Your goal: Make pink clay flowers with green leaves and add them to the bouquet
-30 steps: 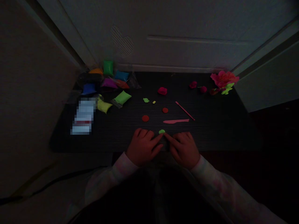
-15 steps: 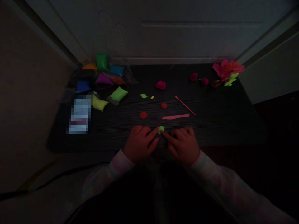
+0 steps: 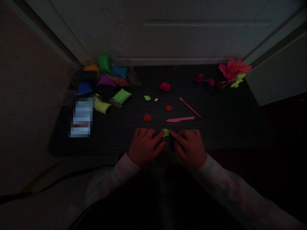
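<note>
A small flat piece of light green clay (image 3: 166, 133) lies on the dark tabletop (image 3: 227, 127) near its front edge. My left hand (image 3: 145, 147) touches its left side with the extended index finger. From the right, my right hand (image 3: 190, 147) points its index fingertip at the clay's edge; whether it touches is hard to tell. Both hands rest with thumb and index apart and the other fingers bent, gripping nothing. Just beyond lie a pink plastic clay knife (image 3: 180, 119), a thin pink modelling stick (image 3: 190, 107) and two red clay discs (image 3: 147, 118).
A green leaf-shaped piece (image 3: 147, 98), a tiny yellow bit (image 3: 156, 100) and a pink clay rose (image 3: 165, 86) lie farther back. Bagged coloured clay (image 3: 122, 96) and a blurred phone-like object (image 3: 82, 118) are at left. A pink flower (image 3: 234, 69) stands back right, before a white door (image 3: 182, 38).
My right index fingertip has slid from the green clay's lower middle to its right edge. The clay's outline looks less round. My left index finger stays on it.
</note>
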The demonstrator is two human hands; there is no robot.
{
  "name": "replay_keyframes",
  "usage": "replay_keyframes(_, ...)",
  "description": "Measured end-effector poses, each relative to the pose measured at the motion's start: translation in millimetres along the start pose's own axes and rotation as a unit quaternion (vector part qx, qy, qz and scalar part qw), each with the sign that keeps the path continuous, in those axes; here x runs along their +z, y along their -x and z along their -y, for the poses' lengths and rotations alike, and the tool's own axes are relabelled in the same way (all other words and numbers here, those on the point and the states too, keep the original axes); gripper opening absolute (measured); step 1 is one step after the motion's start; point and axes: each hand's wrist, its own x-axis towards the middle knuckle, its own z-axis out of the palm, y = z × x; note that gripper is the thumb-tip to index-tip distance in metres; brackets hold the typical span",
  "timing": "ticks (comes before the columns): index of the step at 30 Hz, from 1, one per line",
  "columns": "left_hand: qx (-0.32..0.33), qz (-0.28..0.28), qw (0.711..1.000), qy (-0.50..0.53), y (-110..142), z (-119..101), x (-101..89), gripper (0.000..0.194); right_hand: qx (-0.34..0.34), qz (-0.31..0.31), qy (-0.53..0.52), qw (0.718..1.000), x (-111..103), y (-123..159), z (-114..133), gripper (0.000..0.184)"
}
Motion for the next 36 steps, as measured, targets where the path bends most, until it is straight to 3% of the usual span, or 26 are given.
replay_keyframes(6, -0.006, -0.001, 1.000, 0.030, -1.1, 1.1, -0.1, 0.044, 0.020, 0.050, 0.063, 0.997, -2.1, -5.8, 7.1, 0.037)
replay_keyframes(18, -0.021, 0.022, 1.000, -0.003, -5.1, -4.1, -0.3, 0.045, 0.028, 0.002, -0.011, 1.000, 2.4, -1.8, 0.7, 0.036)
replay_keyframes(28, -0.027, -0.001, 0.999, 0.041, -4.8, -0.6, 0.9, 0.047, 0.004, 0.015, 0.052, 0.999, 1.2, -1.5, 3.7, 0.031)
replay_keyframes(36, 0.016, -0.004, 0.999, 0.035, -3.7, -0.4, 1.0, 0.038, -0.011, -0.021, 0.022, 0.999, 2.9, 2.7, -0.6, 0.031)
